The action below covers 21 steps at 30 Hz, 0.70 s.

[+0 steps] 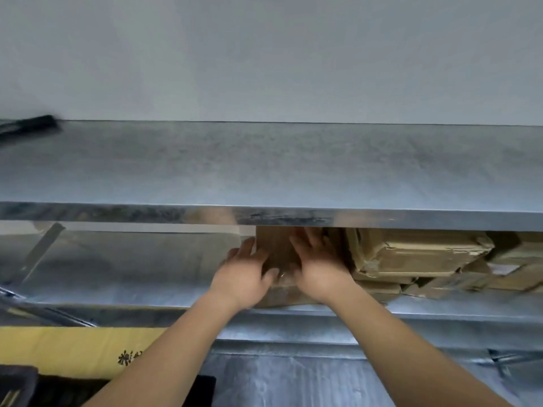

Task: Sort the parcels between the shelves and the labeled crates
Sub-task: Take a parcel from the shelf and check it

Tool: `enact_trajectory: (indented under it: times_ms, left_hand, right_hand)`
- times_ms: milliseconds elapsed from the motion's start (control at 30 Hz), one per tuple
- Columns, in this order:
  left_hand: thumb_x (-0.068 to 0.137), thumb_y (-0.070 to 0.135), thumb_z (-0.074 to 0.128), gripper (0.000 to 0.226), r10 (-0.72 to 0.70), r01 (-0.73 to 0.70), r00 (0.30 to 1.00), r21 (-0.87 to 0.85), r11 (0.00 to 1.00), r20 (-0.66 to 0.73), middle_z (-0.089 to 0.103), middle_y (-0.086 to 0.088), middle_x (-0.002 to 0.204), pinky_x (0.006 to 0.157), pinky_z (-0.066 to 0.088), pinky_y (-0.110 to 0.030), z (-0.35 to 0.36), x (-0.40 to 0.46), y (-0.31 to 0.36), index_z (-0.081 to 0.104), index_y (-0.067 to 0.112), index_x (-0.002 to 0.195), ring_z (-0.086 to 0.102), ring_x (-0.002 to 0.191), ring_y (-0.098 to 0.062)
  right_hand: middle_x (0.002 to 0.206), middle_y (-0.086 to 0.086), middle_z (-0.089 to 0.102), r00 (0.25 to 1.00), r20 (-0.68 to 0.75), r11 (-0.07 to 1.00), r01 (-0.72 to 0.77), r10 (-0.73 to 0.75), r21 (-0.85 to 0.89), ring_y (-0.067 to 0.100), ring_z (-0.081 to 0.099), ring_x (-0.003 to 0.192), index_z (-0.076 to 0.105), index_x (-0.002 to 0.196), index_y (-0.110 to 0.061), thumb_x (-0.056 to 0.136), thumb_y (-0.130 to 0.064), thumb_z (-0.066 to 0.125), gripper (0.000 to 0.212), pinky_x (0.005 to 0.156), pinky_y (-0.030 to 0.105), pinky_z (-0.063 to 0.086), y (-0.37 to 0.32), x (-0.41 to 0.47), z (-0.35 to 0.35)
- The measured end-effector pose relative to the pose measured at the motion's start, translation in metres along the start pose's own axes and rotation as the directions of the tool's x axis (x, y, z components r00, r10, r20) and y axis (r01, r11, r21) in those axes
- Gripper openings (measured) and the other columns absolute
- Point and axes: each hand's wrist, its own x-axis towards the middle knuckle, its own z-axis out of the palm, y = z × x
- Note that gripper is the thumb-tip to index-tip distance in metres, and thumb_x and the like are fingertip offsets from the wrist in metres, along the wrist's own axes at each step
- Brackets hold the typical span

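Overhead, the top metal shelf [264,165] runs across the whole view, its bright front lip [293,217] cutting off the upper part of everything stored beneath it. A dark object [29,126] lies at its far left end, too blurred to name. On the shelf below [132,271], a heap of taped brown parcels [417,257] is packed to the right, some tilted and crushed. Lower left sits a yellow carton [73,351] with printed characters, beside something black that is cut off by the frame edge.

The brown cardboard parcel [279,248] stands on that lower shelf, just left of the heap and touching it (its top edge is hidden behind the lip). Its visible face looks toward the camera; its long axis cannot be made out.

Both hands are on that face. The left hand [245,274] wraps its fingers round the parcel's left edge, thumb across the front. The right hand [316,259] lies flat against it, fingers spread and straight, pointing up and inward.
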Motion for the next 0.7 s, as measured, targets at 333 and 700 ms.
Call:
enact_trajectory:
  times_ms: [333,700]
  left_hand:
    - [0.076,0.049,0.068,0.076,0.138,-0.120,0.990,-0.300,0.946,0.038,0.028,-0.008,0.162,0.101,0.043,-0.024,0.014,-0.001,-0.018,0.041,0.035,0.146,0.019,0.153,-0.022]
    - [0.044,0.049,0.094,0.146,-0.127,0.179,0.983,-0.506,0.844,0.135,0.040,0.005,0.137,0.097,0.051,-0.037,0.015,-0.049,-0.017,-0.011,0.064,0.143,0.053,0.121,-0.020]
  right_hand:
    - [0.169,-0.015,-0.011,0.999,0.050,0.986,-0.001,-0.008,0.164,0.022,0.015,0.156,-0.005,0.161,-0.045,0.076,-0.054,0.080,0.120,0.117,0.036,0.037,0.008,-0.003,-0.007]
    - [0.165,0.000,0.028,0.983,0.185,0.923,-0.077,0.006,0.378,0.022,0.051,0.135,-0.029,0.148,-0.056,0.055,-0.054,0.096,0.156,0.108,0.029,0.043,0.015,-0.034,0.016]
